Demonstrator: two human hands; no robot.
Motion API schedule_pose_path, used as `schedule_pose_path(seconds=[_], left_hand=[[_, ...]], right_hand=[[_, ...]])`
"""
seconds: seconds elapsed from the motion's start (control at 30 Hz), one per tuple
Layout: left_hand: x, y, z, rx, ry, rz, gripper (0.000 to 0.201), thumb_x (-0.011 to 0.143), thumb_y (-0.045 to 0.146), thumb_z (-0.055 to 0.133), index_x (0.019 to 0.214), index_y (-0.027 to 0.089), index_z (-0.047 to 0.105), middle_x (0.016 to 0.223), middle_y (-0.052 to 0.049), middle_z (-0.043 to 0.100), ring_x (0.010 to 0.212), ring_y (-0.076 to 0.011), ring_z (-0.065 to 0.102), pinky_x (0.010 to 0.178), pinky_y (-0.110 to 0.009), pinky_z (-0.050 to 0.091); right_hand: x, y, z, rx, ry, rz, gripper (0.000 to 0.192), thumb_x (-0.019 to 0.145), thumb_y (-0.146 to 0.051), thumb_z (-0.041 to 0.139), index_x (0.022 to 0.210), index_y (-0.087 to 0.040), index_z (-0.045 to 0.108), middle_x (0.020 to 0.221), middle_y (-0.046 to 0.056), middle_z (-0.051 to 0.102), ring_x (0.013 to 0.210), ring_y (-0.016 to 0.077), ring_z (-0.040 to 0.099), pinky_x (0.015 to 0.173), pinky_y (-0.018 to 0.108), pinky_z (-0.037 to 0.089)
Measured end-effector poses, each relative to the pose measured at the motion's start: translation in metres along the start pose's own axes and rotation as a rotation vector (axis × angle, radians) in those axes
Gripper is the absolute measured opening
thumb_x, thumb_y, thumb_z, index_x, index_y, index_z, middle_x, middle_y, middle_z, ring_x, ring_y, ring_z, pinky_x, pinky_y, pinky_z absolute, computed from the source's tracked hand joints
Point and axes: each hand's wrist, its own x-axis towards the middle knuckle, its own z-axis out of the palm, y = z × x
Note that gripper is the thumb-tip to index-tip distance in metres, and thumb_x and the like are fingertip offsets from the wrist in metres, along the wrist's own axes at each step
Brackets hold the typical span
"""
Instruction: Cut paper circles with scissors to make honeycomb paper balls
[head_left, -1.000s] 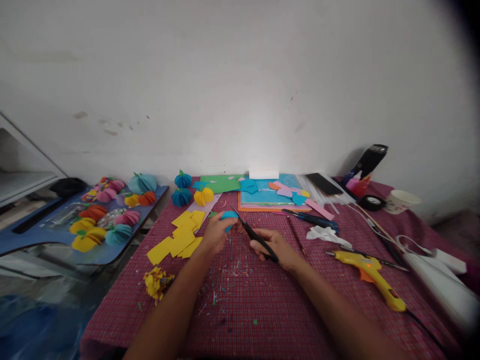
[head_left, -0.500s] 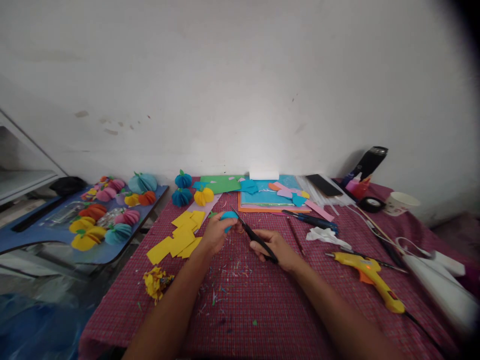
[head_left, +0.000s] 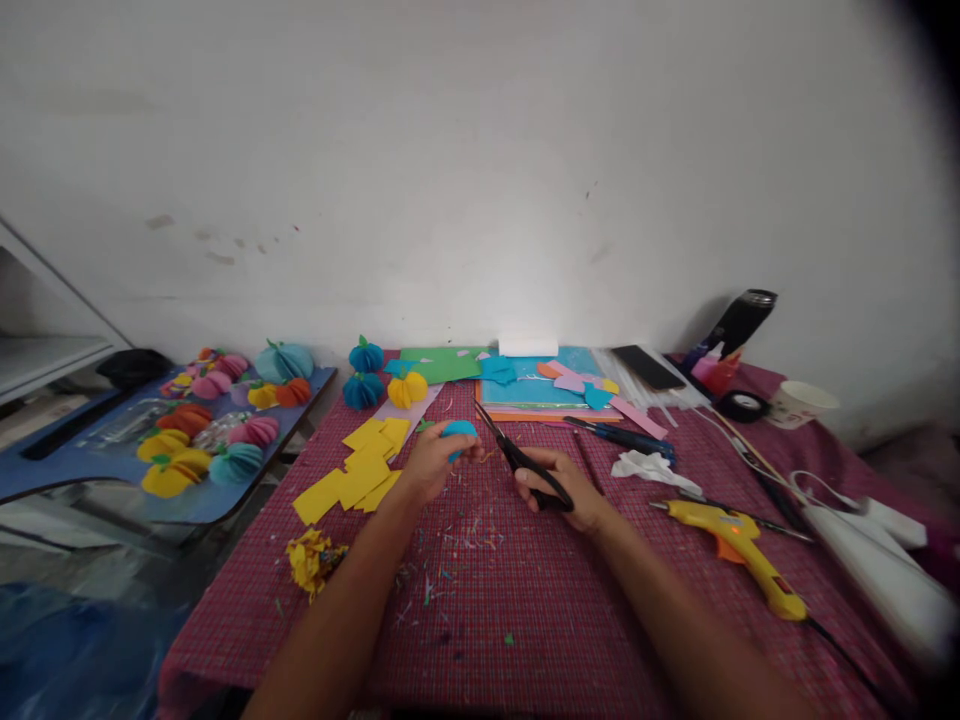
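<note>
Between the fingers of my left hand (head_left: 433, 465) is a small piece of blue paper (head_left: 459, 430) with a rounded upper edge. My right hand (head_left: 559, 487) grips black-handled scissors (head_left: 517, 455), their blades pointing up and left. A gap separates the blade tips from the blue paper. Left of my left hand lie several yellow paper pieces (head_left: 367, 470), partly overlapping. A crumpled yellow paper bunch (head_left: 313, 560) sits beside my left forearm. Tiny paper scraps (head_left: 480, 540) are scattered over the checked tablecloth (head_left: 540, 620) between my arms.
A yellow glue gun (head_left: 739, 550) lies at the right, near white crumpled tissue (head_left: 645, 467) and a blue-handled cutter (head_left: 630, 440). Blue and yellow paper pumpkins (head_left: 364, 390) stand at the back left. More pumpkins fill a blue side table (head_left: 217, 505). A paper cup (head_left: 801, 403) stands far right.
My right hand has moved the scissors right, away from the blue paper, and their blades no longer touch it. My left hand holds the paper in nearly the same spot.
</note>
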Motion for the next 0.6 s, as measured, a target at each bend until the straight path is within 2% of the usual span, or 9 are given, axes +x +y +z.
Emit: schedule_pose_path(seconds=[0.2,0.37,0.6], left_hand=[[-0.001,0.002,0.007,-0.004,0.010,-0.007,0.018,0.067,0.027,0.075,0.075,0.014,0.066,0.074,-0.006,0.070,0.066,-0.0179,0.065,0.064,-0.030,0.048],[0.000,0.001,0.010,-0.053,0.095,0.015,0.027,0.069,0.035,0.076,0.081,0.013,0.065,0.075,-0.007,0.068,0.065,-0.0176,0.064,0.063,-0.031,0.049],[0.004,-0.005,0.008,-0.081,0.095,0.033,0.029,0.067,0.035,0.078,0.080,0.011,0.066,0.077,-0.008,0.068,0.069,-0.0164,0.064,0.065,-0.029,0.049]], right_hand=[[0.002,0.003,0.005,-0.010,-0.029,0.005,0.034,0.077,-0.046,0.071,0.088,-0.016,0.060,0.063,-0.004,0.054,0.049,0.0086,0.047,0.048,0.022,0.036],[0.007,0.013,0.004,0.005,0.031,0.004,0.034,0.078,-0.046,0.070,0.093,-0.016,0.060,0.066,-0.003,0.057,0.049,0.0082,0.048,0.048,0.022,0.037],[0.009,0.012,-0.005,-0.081,0.154,0.005,0.039,0.076,-0.046,0.073,0.101,-0.018,0.061,0.067,-0.004,0.055,0.048,0.0086,0.046,0.046,0.022,0.036]])
